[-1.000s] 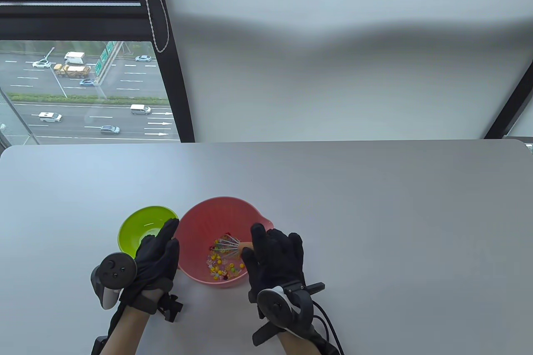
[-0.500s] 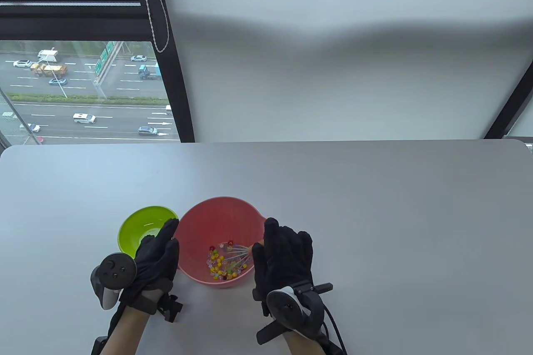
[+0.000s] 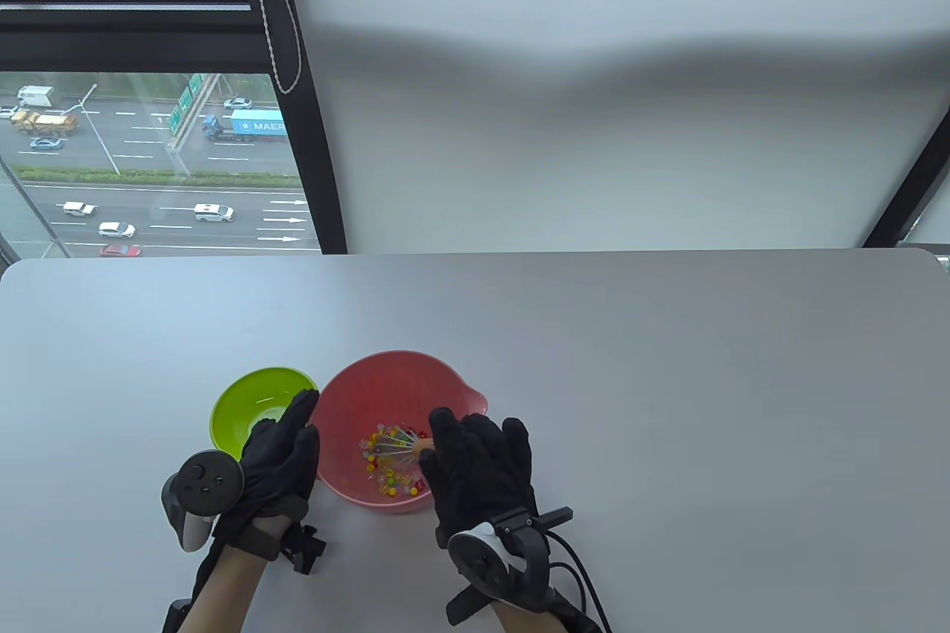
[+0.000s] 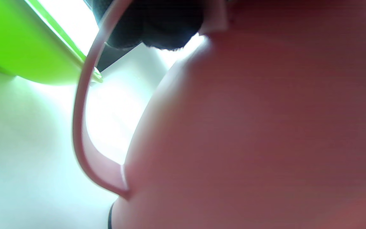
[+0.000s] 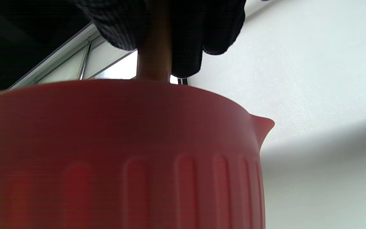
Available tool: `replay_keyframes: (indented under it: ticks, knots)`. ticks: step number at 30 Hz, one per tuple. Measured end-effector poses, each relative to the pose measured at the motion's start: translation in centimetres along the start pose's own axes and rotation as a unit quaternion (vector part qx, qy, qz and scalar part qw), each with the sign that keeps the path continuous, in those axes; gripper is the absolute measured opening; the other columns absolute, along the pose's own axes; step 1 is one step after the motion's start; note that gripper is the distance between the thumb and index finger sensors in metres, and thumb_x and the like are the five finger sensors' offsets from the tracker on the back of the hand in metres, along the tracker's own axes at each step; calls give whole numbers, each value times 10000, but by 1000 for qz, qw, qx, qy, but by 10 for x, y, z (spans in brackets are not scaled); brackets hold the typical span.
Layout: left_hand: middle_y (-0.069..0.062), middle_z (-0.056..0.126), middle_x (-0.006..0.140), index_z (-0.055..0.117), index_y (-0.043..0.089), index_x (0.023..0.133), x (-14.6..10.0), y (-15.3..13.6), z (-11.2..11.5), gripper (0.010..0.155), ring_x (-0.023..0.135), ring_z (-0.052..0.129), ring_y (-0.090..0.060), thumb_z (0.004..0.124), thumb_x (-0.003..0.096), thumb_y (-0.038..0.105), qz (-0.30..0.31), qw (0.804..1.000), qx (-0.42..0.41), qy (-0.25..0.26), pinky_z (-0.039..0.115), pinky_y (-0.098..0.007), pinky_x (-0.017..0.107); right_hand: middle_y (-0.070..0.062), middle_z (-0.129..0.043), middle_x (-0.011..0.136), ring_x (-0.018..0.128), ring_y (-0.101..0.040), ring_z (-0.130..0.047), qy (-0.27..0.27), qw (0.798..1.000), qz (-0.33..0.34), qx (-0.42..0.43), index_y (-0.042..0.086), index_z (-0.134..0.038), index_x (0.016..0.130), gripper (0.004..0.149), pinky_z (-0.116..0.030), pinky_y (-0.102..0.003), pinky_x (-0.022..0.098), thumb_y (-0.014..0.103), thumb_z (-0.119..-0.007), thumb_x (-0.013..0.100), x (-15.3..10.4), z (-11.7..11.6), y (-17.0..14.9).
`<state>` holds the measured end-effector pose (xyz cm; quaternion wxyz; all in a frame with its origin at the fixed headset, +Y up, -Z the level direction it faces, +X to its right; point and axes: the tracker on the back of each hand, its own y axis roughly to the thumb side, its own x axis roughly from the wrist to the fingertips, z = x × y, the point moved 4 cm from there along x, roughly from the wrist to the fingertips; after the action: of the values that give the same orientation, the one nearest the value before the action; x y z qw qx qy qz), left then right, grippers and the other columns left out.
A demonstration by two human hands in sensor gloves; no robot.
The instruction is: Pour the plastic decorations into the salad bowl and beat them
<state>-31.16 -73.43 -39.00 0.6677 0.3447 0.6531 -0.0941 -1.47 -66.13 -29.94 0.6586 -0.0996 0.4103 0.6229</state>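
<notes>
Gripping the wooden-handled wire whisk point(image 3: 404, 444) in curled fingers, the right hand point(image 3: 481, 468) sits low and centre in the table view, wires down among the small colourful plastic decorations point(image 3: 390, 466) at the bottom of the pink ribbed plastic salad bowl point(image 3: 371, 388). Left hand point(image 3: 278, 458), just left of it, lies flat-fingered against the bowl's side, probably bracing it. Beads look yellow, red and clear, scattered loosely. Lime green small bowl point(image 3: 245, 403) beside it looks emptied.

whisk point(image 3: 401, 444): your right hand point(image 3: 479, 466) is covering most of its handle | decorations point(image 3: 390, 473): too small to be telling shapes inside the salad bowl point(image 3: 356, 395) | left wrist view: bowl wall is blurring, cut off at the edges
</notes>
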Motion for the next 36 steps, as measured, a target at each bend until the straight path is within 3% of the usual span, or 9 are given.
replay_keyframes:
  ticks: [9, 18, 28, 36]
  knots:
    - [-54, 819, 743, 525, 251, 1128, 0, 0, 0, 639, 789, 727, -366, 534, 582, 584, 0, 1000, -1, 0, 326, -624, 772, 120, -774, 970, 959, -211, -653, -11, 999, 31, -37, 372, -388, 1125, 603, -336, -509, 792, 498, -671, 608, 2, 5, 2]
    - [-54, 820, 743, 526, 252, 1128, 0, -1, 0, 639, 789, 726, -367, 533, 582, 585, 0, 1000, 0, 0, 325, -623, 773, 96, -774, 948, 953, -233, -632, -18, 1000, -6, 2, 379, -340, 1138, 589, -310, -511, 791, 479, -601, 620, 7, 16, -12]
    - [-52, 818, 742, 529, 249, 1127, 1, 0, 1, 640, 789, 726, -366, 533, 583, 585, 0, 1000, -4, -1, 325, -623, 773, 106, -850, 898, 915, -210, -718, 8, 998, -34, 42, 339, -465, 1115, 576, -343, -512, 789, 519, -666, 606, 5, 5, -14]
    - [-54, 819, 743, 529, 249, 1127, 1, 0, 0, 640, 789, 726, -367, 534, 582, 584, 0, 1000, -2, 0, 324, -624, 772, 125, -834, 937, 941, -196, -704, 11, 1000, 13, 3, 363, -491, 1100, 561, -347, -511, 792, 519, -693, 599, 1, -1, 3]
